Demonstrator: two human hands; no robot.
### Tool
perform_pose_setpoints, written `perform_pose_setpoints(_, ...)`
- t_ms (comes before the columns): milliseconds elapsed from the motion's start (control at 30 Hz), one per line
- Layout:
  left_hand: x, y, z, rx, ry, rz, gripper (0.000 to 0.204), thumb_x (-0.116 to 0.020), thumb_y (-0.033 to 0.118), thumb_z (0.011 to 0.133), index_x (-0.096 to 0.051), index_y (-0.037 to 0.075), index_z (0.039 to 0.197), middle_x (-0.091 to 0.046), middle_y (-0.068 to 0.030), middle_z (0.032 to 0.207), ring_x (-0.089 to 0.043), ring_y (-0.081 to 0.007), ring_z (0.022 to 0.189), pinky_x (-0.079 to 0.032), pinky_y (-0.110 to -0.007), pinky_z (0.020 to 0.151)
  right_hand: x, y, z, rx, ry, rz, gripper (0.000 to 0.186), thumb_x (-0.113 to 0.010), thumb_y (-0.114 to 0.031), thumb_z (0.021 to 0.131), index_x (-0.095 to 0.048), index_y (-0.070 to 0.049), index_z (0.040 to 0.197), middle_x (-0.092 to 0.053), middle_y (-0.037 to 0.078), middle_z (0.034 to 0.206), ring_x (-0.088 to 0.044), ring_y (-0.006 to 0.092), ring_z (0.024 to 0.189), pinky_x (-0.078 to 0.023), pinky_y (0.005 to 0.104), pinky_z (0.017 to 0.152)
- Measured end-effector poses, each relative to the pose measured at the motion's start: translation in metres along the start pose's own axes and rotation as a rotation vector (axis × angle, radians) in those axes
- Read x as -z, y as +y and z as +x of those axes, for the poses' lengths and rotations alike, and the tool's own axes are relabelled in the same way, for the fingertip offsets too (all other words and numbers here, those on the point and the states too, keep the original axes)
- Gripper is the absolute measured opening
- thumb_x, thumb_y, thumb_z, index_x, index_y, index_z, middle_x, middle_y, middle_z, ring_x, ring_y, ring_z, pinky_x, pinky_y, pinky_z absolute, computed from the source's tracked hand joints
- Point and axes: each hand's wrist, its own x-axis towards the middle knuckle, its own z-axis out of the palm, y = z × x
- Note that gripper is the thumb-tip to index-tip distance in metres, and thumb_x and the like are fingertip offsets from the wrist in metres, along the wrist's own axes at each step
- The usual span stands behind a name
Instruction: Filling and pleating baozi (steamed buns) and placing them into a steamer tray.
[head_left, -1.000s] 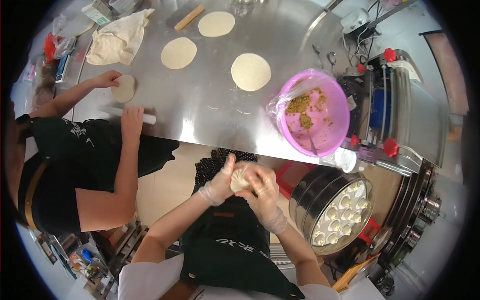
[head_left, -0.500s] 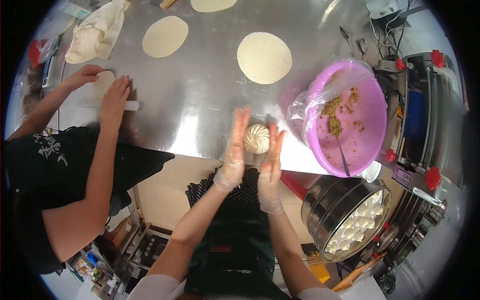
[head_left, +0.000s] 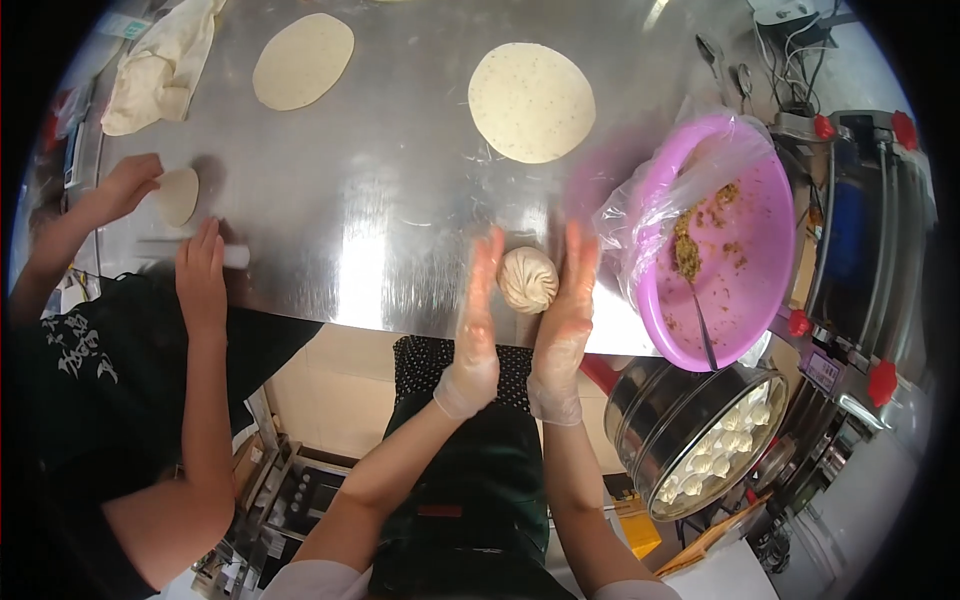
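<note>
A round pleated bun (head_left: 528, 280) stands on the metal table near its front edge, its swirl of folds facing up. My left hand (head_left: 477, 335), in a clear plastic glove, is upright along the bun's left side with fingers stretched out. My right hand (head_left: 566, 325), gloved likewise, stands flat on the right side, fingers straight and slightly blurred. The bun lies between the two palms; whether each palm touches it I cannot tell. Beyond it is a flat round dough wrapper (head_left: 532, 103).
At right sits a pink bowl (head_left: 783, 240) with plastic film, filling and a spoon (head_left: 704, 325). Below it, a steamer (head_left: 640, 425) holds several buns. At left, a co-worker's hands (head_left: 205, 270) work by a rolling pin (head_left: 236, 256). Another wrapper (head_left: 303, 62) and a cloth (head_left: 160, 75) lie farther back.
The bun's pleats have turned, and my right hand has shifted slightly right and farther forward along it. The co-worker's hands have moved apart, one now holding a small wrapper beyond the rolling pin.
</note>
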Motion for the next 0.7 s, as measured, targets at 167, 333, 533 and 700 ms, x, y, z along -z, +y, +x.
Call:
perform_pose_setpoints(167, -0.011, 0.005, 0.004, 0.061, -0.05, -0.037, 0.1, -0.02, 0.08, 0.087, -0.005, 0.008, 0.155, -0.01, -0.0201, 0.16, -0.007, -0.0323, 0.149, -0.005, -0.046, 0.119, -0.028, -0.019, -0.016, -0.138, 0.125, -0.046, 0.109, -0.034, -0.082, 0.082, -0.011, -0.004, 0.154, -0.023, 0.018, 0.157, -0.024, 0.0301, 0.144, -0.023, 0.0426, 0.118)
perform_pose_setpoints(333, -0.013, 0.014, 0.003, -0.021, 0.032, -0.194, 0.1, -0.019, 0.078, 0.089, -0.003, 0.003, 0.154, -0.009, -0.0187, 0.161, -0.006, -0.0304, 0.149, -0.005, -0.044, 0.119, -0.016, -0.027, -0.007, -0.15, 0.022, -0.003, 0.1, -0.029, -0.079, 0.086, -0.015, -0.007, 0.154, -0.027, 0.018, 0.155, -0.025, 0.0294, 0.144, -0.022, 0.0428, 0.118)
perform_pose_setpoints(533, -0.019, 0.026, -0.008, 0.126, 0.01, -0.185, 0.103, -0.017, 0.079, 0.088, -0.001, 0.001, 0.154, -0.005, -0.0169, 0.161, -0.005, -0.0288, 0.149, -0.006, -0.043, 0.119, -0.01, -0.021, -0.013, -0.086, -0.016, 0.007, 0.087, -0.03, -0.073, 0.091, -0.022, -0.013, 0.154, -0.028, 0.017, 0.155, -0.025, 0.0288, 0.144, -0.021, 0.0441, 0.118)
perform_pose_setpoints(700, -0.017, 0.022, 0.001, 0.219, -0.041, -0.001, 0.107, -0.019, 0.081, 0.087, 0.001, 0.0, 0.153, -0.002, -0.0173, 0.161, -0.006, -0.0291, 0.149, -0.006, -0.043, 0.119, -0.026, -0.016, -0.021, -0.176, 0.121, -0.072, 0.098, -0.029, -0.079, 0.086, -0.02, -0.009, 0.154, -0.029, 0.016, 0.155, -0.025, 0.0291, 0.144, -0.022, 0.0438, 0.117)
